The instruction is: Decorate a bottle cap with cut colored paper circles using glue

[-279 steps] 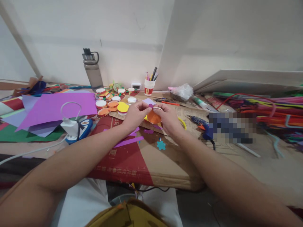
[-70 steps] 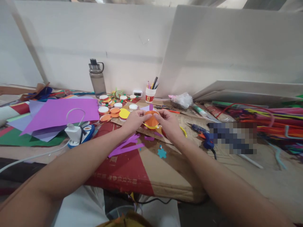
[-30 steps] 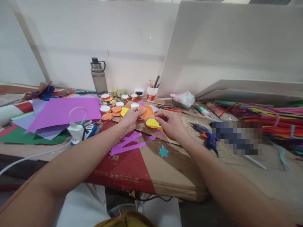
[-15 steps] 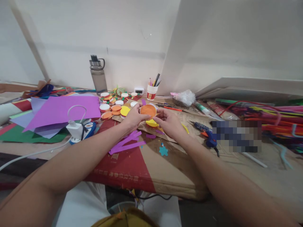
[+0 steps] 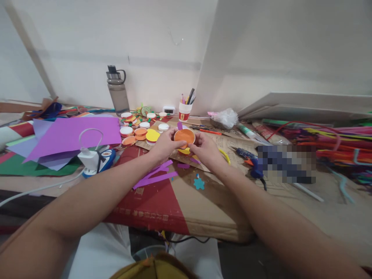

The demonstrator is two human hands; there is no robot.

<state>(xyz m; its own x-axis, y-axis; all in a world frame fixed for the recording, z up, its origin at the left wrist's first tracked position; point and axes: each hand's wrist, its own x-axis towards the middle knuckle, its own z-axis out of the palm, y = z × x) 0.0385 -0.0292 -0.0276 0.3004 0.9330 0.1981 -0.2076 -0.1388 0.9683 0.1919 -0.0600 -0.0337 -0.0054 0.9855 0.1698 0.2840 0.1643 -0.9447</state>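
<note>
Between both hands is an orange round paper piece with a pale rim [image 5: 185,135], tilted so its orange face shows. My left hand [image 5: 167,145] grips its left edge, thumb on the near side. My right hand [image 5: 204,147] holds the right edge with thumb and fingers. A yellow round piece [image 5: 183,151] lies just below it, partly hidden. To the left sit a yellow disc [image 5: 152,135], orange rounds [image 5: 140,132] and white rounds [image 5: 126,131]. Purple paper strips [image 5: 157,175] lie under my left forearm, and a teal paper flower [image 5: 199,183] is nearer me.
A water bottle [image 5: 117,93] and a paper cup of pens [image 5: 185,110] stand by the wall. Purple sheets [image 5: 75,133] and a white plug [image 5: 89,159] are left. On the right lie a blue glue gun [image 5: 255,168] and colourful pipe cleaners [image 5: 343,147].
My hands and the orange round piece stay together, and its face has turned slightly. The whole view has shifted a little; the things on the table look unmoved.
</note>
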